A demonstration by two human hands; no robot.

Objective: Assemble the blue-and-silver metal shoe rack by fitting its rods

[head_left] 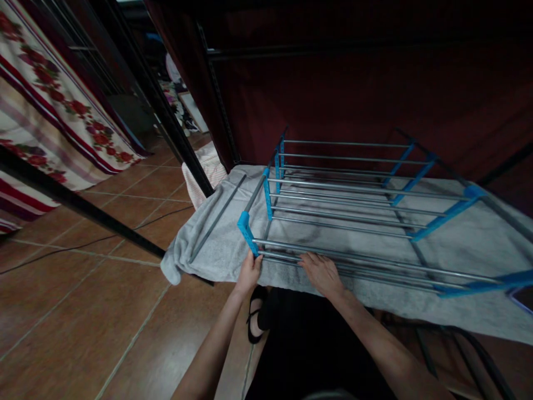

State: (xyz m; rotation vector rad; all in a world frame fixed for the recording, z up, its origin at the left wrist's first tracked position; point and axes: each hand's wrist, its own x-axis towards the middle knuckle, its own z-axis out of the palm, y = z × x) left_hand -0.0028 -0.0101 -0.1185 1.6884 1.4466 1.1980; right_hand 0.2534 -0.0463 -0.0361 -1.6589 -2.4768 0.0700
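A rack (353, 219) of grey metal rods with blue plastic brackets lies on a grey towel (227, 250). My left hand (250, 271) pinches the lower end of the near-left blue bracket (247, 233), where the front rods meet it. To its right, my right hand (320, 272) has its fingers curled over the front metal rods (375, 272); the fingertips are partly hidden. A loose grey tube (219, 216) rests on the towel left of the rack, apart from both hands.
Dark metal posts (166, 128) frame the left side, with a dark red curtain (353, 94) behind. A black cable (100, 239) crosses the tiled floor (83, 311). A flowered curtain (75, 105) hangs at left. Beneath the towel's right side is a dark tubular frame (462, 339).
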